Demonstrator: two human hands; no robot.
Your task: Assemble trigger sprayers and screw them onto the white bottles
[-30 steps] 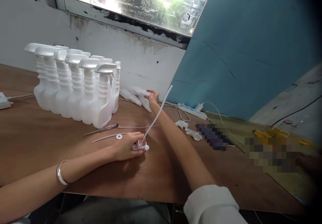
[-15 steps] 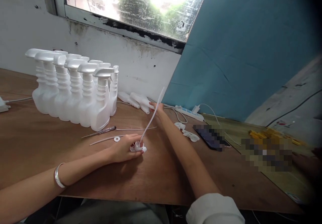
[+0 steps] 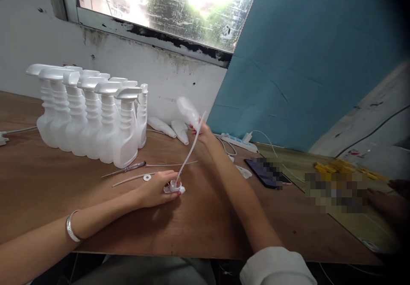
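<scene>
My left hand (image 3: 159,189) is closed around a white spray head (image 3: 175,186) resting on the brown table. From its collar a thin dip tube (image 3: 190,150) rises, tilted up to the right, and crosses in front of my other hand. My right hand (image 3: 202,132) grips a white plastic bottle (image 3: 188,110) near its narrow end, lifted off the table with its wide base up and to the left. Beside my left hand lie a white ring washer (image 3: 147,177), a loose tube (image 3: 130,180) and a screwdriver (image 3: 123,169).
Several assembled spray bottles (image 3: 126,135) stand in rows at the left. Two bottles (image 3: 180,131) lie by the wall. A power strip (image 3: 238,141), a phone (image 3: 261,174) and clear plastic parts (image 3: 244,171) are on the right. At the far right shows another person's hand (image 3: 387,204).
My right hand has picked up one of the lying bottles and raised it off the table. My left hand keeps its hold on the spray head. The view has shifted slightly.
</scene>
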